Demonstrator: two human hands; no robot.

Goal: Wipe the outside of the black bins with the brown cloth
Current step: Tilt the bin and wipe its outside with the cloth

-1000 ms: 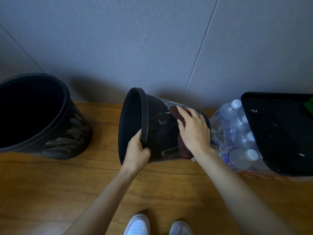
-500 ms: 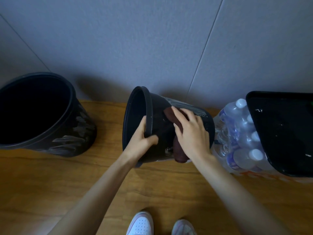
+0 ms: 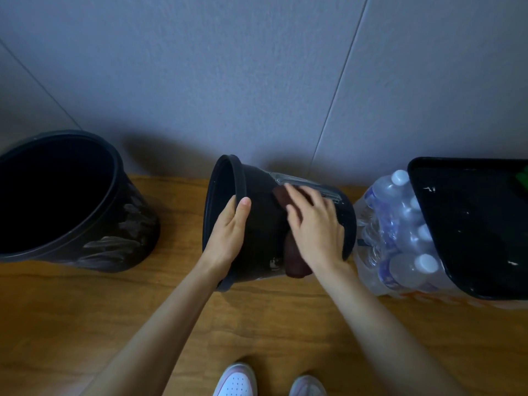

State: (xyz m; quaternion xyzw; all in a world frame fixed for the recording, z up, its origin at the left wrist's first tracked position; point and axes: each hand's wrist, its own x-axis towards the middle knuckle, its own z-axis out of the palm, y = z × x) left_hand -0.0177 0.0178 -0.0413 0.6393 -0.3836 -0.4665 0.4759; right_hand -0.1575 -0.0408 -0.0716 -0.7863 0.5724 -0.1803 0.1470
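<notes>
A small black bin point(image 3: 261, 224) lies tipped on its side above the wooden floor, its mouth facing left. My left hand point(image 3: 228, 232) grips its rim, thumb on the outer wall. My right hand point(image 3: 315, 227) presses the brown cloth point(image 3: 295, 261) flat against the bin's side, fingers spread; the cloth hangs down below my palm and is mostly hidden. A larger black bin point(image 3: 85, 224) with pale streaks on its wall stands upright at the left.
A shrink-wrapped pack of water bottles point(image 3: 400, 232) sits right of the held bin, touching its base. A black rectangular container point(image 3: 471, 224) leans over the bottles at far right. The grey wall point(image 3: 257, 81) is close behind. My white shoes point(image 3: 237, 381) are at the bottom.
My left hand shifted up along the rim, the thumb now on the outer wall. My right hand slid the cloth upward and across the side of the bin, which turned slightly.
</notes>
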